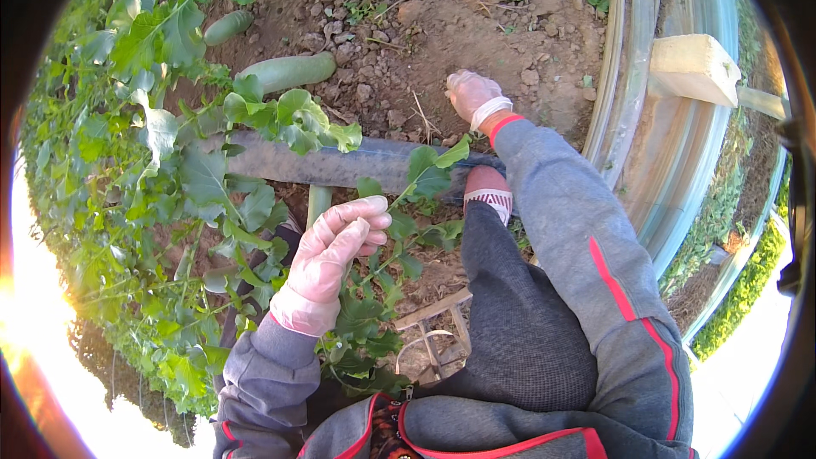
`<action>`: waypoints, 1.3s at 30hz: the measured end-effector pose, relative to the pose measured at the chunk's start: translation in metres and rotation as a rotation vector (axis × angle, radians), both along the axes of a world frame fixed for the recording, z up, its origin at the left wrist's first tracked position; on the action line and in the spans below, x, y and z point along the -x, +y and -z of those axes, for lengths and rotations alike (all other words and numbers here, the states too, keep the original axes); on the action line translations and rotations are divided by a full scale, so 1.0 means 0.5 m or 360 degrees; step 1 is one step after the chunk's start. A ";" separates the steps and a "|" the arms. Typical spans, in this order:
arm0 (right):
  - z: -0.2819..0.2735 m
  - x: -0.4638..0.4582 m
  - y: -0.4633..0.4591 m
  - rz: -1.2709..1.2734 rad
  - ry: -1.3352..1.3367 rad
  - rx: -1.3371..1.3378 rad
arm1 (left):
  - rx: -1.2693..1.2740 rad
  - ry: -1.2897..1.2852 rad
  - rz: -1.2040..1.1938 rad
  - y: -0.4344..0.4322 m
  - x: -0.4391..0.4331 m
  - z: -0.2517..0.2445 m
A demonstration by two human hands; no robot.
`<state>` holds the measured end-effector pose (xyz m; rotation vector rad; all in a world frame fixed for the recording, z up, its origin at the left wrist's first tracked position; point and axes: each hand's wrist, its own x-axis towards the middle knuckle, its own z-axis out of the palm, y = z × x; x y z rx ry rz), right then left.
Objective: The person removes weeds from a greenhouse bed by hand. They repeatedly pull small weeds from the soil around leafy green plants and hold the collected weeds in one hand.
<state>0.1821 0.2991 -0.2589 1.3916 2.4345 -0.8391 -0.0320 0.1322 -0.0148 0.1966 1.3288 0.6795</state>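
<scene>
My left hand (341,248), in a thin translucent glove, has thumb and fingertips pinched at the end of a leafy green stem (408,191), at the picture's middle. My right hand (473,94), gloved too, reaches out over the bare soil (427,44); its fingers are curled and partly hidden from above, so whether they hold anything does not show. A long pale green radish root (290,71) lies on the soil to the left of my right hand. Between the hands, a dark plastic strip (287,162) runs across the ground.
Dense leafy plants (140,204) fill the left, with another green root (228,27) among them. A small wooden stool frame (440,325) is beside my leg. To the right, a pale block (695,70) rests on plastic sheeting (676,159).
</scene>
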 end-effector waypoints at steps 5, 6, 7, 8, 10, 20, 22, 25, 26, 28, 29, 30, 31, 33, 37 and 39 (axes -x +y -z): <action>-0.006 0.003 -0.021 -0.0083 0.0160 0.0168 | -0.0009 0.0008 -0.0010 -0.002 0.005 0.003; -0.007 0.003 -0.026 -0.0115 0.0208 0.0172 | -0.0012 0.0009 -0.0011 -0.002 0.006 0.003; -0.007 0.005 -0.032 -0.0140 0.0221 0.0189 | -0.0016 0.0003 -0.0007 -0.003 0.006 0.004; -0.006 0.008 -0.037 -0.0166 0.0233 0.0208 | -0.0019 -0.0002 -0.0002 -0.002 0.007 0.004; -0.002 0.017 -0.044 -0.0245 0.0190 0.0102 | -0.0022 -0.0002 0.0001 -0.002 0.007 0.005; 0.013 0.060 -0.018 -0.0119 0.0271 0.0008 | -0.0001 -0.0001 -0.0012 0.000 0.013 0.001; 0.012 0.074 -0.016 -0.0130 0.0286 -0.0034 | 0.0007 0.0000 -0.0003 0.001 0.017 0.000; 0.011 0.099 -0.005 -0.0271 0.0140 0.0013 | 0.0007 0.0010 0.0000 0.003 0.020 -0.001; 0.009 0.104 -0.003 -0.0313 0.0025 0.0049 | 0.0001 0.0004 -0.0004 0.003 0.021 -0.001; 0.004 0.112 -0.001 -0.0254 0.0024 0.0074 | -0.0003 0.0000 -0.0012 0.004 0.024 -0.002; 0.002 0.115 -0.001 -0.0214 -0.0025 0.0109 | -0.0002 0.0002 -0.0015 0.004 0.026 -0.003; -0.001 0.117 -0.004 -0.0231 0.0087 0.0087 | 0.0001 0.0005 -0.0019 0.004 0.028 -0.004; -0.003 0.118 -0.008 -0.0237 0.0170 0.0078 | -0.0002 0.0000 -0.0024 0.004 0.030 -0.006; -0.004 0.125 -0.015 -0.0277 0.0263 0.0093 | -0.0009 -0.0013 -0.0031 0.003 0.031 -0.008; -0.003 0.151 -0.014 -0.0524 0.0078 -0.0021 | 0.0011 -0.0003 -0.0033 0.002 0.034 -0.018; -0.008 0.160 -0.009 -0.0450 0.0120 -0.0014 | 0.0020 0.0006 -0.0049 0.001 0.034 -0.023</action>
